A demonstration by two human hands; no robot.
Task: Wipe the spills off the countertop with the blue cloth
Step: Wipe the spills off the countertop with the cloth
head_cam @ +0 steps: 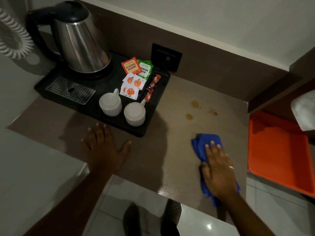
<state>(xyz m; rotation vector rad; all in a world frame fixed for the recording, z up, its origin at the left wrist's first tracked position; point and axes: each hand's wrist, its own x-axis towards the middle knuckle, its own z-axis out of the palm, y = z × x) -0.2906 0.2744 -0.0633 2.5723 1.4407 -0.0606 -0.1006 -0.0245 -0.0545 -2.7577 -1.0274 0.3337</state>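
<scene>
Blue cloth [202, 142] lay bunched on the counter [170, 150] near its front right corner, with its lower end hanging just past the front edge. The right hand [217, 172] pressed flat on top of the cloth, fingers stretched forward and close together, palm down rather than closed around it. A ring showed on one finger of that hand.

Three small amber spills [195, 104] sat on the bare counter beyond the cloth, apart from it and between the cloth and the back wall. One lay near the tray, one a little nearer the front, and a fainter one to the right.

The left hand [104, 150] rested palm down on the counter, fingers spread wide and holding nothing, just in front of a black tray [150, 123].

On the tray stood a steel kettle [80, 41] at the back left, with a perforated metal drip grid [69, 90] in front of it. Two white cups [110, 104] sat upside down near the tray's front edge, close together. Tea and sugar packets [134, 75] lay behind the cups.

An orange tray [276, 150] sat lower down, to the right of the counter.
</scene>
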